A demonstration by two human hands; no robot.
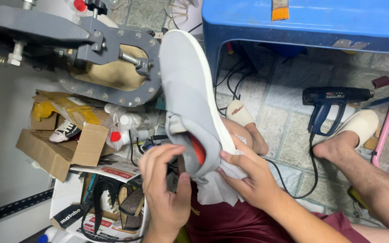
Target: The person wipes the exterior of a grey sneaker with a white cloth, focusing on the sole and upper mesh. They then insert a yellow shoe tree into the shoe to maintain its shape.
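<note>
**A:** Where's the shoe just now?

**B:** You've got the grey shoe (189, 90) up in front of you, toe pointing away toward the grey metal press (109, 58), heel end down at your lap. Its white sole edge runs along the right side, and you can see the orange lining inside the opening at the heel.

**A:** And your hands?

**B:** Your right hand (248, 173) is clasped around the heel from the sole side, thumb pressed against the grey upper just beside the opening, with a white cloth (214, 186) bunched between your palm and the shoe. Your left hand (165, 182) is at the other side of the heel, fingers curled toward the collar and touching its rim; it looks half closed on that edge rather than clamped.

**A:** What's around you?

**B:** To your left sits an open cardboard box (61, 148) with a black and white shoe and some crumpled yellow packing in it, and white bottles with red caps (122, 128) lie just beside it. Below that, printed papers and a pair of dark sandals (129, 202) lie near your left hand. On the stone floor to the right lies a dark blue heat gun (334, 101) with its black cord trailing toward you. A blue plastic stool (307, 22) stands over it. Your feet wear cream slippers (361, 123).
</note>
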